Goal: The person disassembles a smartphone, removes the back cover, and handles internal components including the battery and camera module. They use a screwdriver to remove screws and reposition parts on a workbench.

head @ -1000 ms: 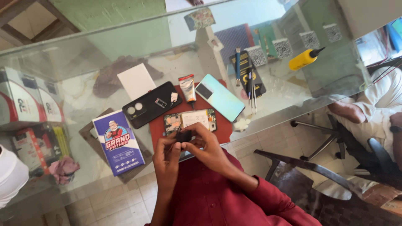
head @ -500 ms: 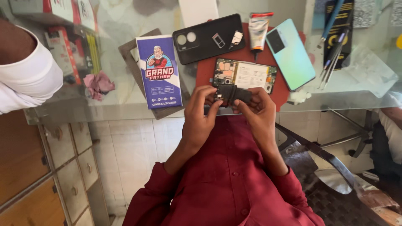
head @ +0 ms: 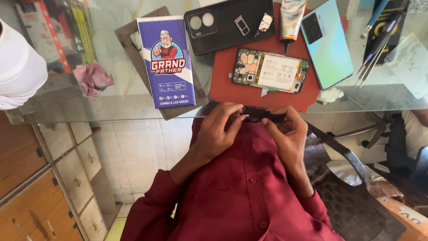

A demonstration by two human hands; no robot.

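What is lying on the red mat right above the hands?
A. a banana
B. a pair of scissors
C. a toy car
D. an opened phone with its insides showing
D: the opened phone lies flat on the red mat, its battery and circuit parts uncovered, just beyond the left hand and right hand, which hold a small dark part between them.

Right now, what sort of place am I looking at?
Most likely a phone repair counter: an opened phone with bare battery and circuit board lies on a red mat, beside a black back cover, tweezers and a glue tube.
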